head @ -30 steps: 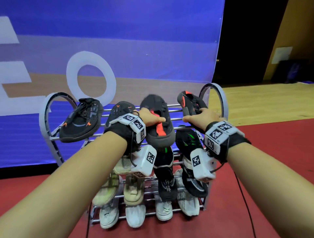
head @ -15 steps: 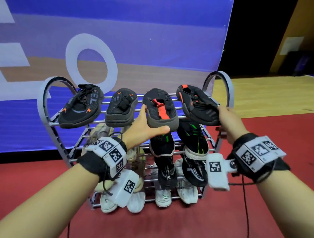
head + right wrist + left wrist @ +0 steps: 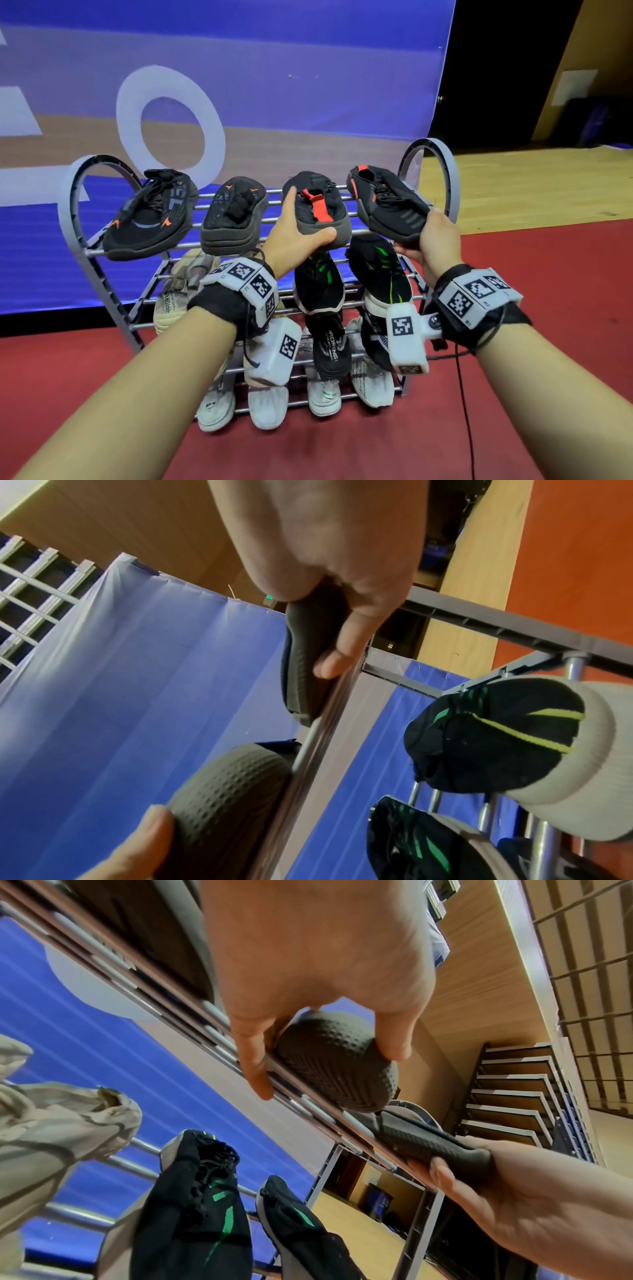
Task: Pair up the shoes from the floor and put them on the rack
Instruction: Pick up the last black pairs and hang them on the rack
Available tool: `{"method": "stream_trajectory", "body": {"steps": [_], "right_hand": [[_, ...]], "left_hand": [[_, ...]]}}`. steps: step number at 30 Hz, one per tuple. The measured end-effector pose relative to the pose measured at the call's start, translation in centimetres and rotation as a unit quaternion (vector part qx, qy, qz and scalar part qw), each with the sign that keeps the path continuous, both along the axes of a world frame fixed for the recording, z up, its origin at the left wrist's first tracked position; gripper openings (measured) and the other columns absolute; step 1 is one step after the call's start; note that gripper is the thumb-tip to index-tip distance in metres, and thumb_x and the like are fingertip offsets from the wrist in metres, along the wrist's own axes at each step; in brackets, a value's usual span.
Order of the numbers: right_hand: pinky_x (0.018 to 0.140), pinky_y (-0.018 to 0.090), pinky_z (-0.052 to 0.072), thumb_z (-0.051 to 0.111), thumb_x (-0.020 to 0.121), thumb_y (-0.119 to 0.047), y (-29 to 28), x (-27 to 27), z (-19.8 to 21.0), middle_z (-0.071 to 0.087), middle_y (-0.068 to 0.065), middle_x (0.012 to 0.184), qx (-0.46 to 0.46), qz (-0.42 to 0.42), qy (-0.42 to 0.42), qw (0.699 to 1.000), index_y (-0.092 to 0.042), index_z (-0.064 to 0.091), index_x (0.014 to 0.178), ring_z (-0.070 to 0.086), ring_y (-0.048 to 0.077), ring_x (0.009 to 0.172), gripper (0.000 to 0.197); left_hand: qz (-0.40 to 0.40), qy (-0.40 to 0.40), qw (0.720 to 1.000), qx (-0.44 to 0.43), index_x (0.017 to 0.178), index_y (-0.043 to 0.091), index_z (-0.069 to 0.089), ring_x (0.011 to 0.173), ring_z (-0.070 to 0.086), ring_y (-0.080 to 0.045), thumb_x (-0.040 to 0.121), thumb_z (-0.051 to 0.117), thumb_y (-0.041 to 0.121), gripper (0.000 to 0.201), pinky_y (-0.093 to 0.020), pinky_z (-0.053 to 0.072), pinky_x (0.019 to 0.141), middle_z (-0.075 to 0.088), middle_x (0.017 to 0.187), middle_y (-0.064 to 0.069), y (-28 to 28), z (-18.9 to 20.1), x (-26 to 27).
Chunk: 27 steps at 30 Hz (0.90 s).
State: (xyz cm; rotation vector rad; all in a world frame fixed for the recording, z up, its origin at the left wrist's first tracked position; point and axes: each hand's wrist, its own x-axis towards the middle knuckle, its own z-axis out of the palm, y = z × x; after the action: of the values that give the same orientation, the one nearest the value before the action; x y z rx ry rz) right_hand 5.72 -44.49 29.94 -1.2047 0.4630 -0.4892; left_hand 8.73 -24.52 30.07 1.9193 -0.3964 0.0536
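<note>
Black knit and thick rubber made both red-trimmed shoes look light and soft, so the left hand gripped the toe of one shoe and the right hand its mate on the rack top shelf.

The rack is grey with silver bars. On its top tier, 4 black shoes — the third shoe has a red strap, the fourth shoe a red heel tab. Below hang black shoes with green stripes, beige sneakers, white sneakers. The floor carpet is red — the backdrop blue.
</note>
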Motion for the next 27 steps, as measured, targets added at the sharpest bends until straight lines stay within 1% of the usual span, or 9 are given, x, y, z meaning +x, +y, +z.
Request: {"method": "stream_trajectory", "body": {"steps": [2,7,11,13,15,18,21,24,27], "right_hand": [[0.039,0.023,0.05,0.028,0.097,-0.022,-0.1,0.2,-0.4,0.061,0.019,0.112,-0.003,0.0,-0.005,1.0,-0.01,0.054,0.108,0.062,0.029,0.075,0.031],[0.04,0.022,0.052,0.026,0.1,-0.023,0.4,0.9,-0.8,0.056,0.014,0.106,-0.003,-0.004,-0.017,1.0,-0.012,0.05,0.109,0.06,0.028,0.08,0.028],[0.041,0.023,0.051,0.031,0.097,-0.024,0.1,1.1,-0.7,0.055,0.019,0.12,-0.008,0.006,-0.006,1.0,-0.011,0.051,0.114,0.059,0.033,0.089,0.029],[0.044,0.027,0.053,0.032,0.095,-0.024,-0.4,1.0,-0.8,0.055,0.017,0.123,-0.014,0.031,0.004,0.999,-0.012,0.05,0.123,0.061,0.032,0.085,0.036],[0.052,0.032,0.058,0.03,0.095,-0.027,-0.7,0.6,-0.8,0.056,0.009,0.119,-0.049,0.061,0.032,0.996,-0.016,0.047,0.129,0.063,0.025,0.082,0.04],[0.08,0.041,0.055,0.032,0.09,-0.034,-0.7,0.0,-0.6,0.048,0.007,0.117,-0.142,0.024,0.088,0.986,-0.018,0.045,0.133,0.052,0.026,0.101,0.048],[0.107,0.044,0.03,0.038,0.092,-0.028,-0.1,-1.3,-0.2,0.031,0.02,0.136,-0.306,-0.062,0.11,0.944,-0.012,0.034,0.142,0.031,0.036,0.124,0.052],[0.105,0.045,0.026,0.044,0.092,-0.02,2.4,-3.5,0.4,0.03,0.021,0.137,-0.492,-0.1,0.065,0.863,-0.009,0.036,0.139,0.026,0.04,0.125,0.049],[0.103,0.046,0.026,0.047,0.089,-0.02,5.1,-4.1,0.6,0.038,0.019,0.132,-0.581,-0.103,0.037,0.806,-0.011,0.042,0.134,0.031,0.038,0.123,0.046]], "left_hand": [[-0.005,0.008,1.0,0.003,0.151,0.025,0.006,0.135,0.04,-0.02,0.065,0.068,0.043,0.108,-0.045,0.036,0.11,0.036,0.15,-0.002,-0.2,0.0,0.0],[0.0,0.05,0.998,-0.031,0.151,0.027,0.003,0.131,0.044,-0.023,0.048,0.071,0.051,0.126,-0.048,0.039,0.107,0.04,0.148,-0.003,-0.4,-0.1,0.9],[0.009,0.04,0.999,-0.024,0.151,0.019,0.0,0.138,0.036,-0.019,0.069,0.072,0.032,0.109,-0.041,0.031,0.114,0.031,0.153,-0.004,-0.6,0.2,0.4],[0.002,0.034,0.999,-0.027,0.151,0.018,-0.001,0.14,0.031,-0.019,0.081,0.069,0.023,0.099,-0.042,0.027,0.116,0.026,0.155,-0.005,-0.5,0.0,0.3],[0.0,0.032,0.999,-0.028,0.151,0.019,-0.003,0.141,0.029,-0.02,0.085,0.066,0.021,0.096,-0.042,0.026,0.116,0.024,0.156,-0.005,-0.5,-0.2,0.0],[0.002,0.026,0.999,-0.021,0.151,0.018,-0.003,0.14,0.031,-0.018,0.084,0.067,0.026,0.097,-0.038,0.026,0.116,0.027,0.154,-0.003,-0.2,-0.2,-0.5],[-0.003,0.0,1.0,0.029,0.151,0.013,0.006,0.133,0.04,-0.014,0.088,0.062,0.018,0.084,-0.028,0.032,0.11,0.036,0.148,0.002,0.9,0.1,-1.4],[0.029,-0.035,0.996,0.076,0.146,0.015,0.026,0.115,0.047,-0.01,0.09,0.059,0.015,0.066,-0.014,0.042,0.087,0.043,0.132,0.008,3.1,0.9,-2.9],[0.056,-0.067,0.994,0.069,0.134,0.013,0.046,0.109,0.055,-0.017,0.088,0.058,0.009,0.047,-0.02,0.044,0.085,0.053,0.132,-0.004,6.0,1.7,-4.1]]}}
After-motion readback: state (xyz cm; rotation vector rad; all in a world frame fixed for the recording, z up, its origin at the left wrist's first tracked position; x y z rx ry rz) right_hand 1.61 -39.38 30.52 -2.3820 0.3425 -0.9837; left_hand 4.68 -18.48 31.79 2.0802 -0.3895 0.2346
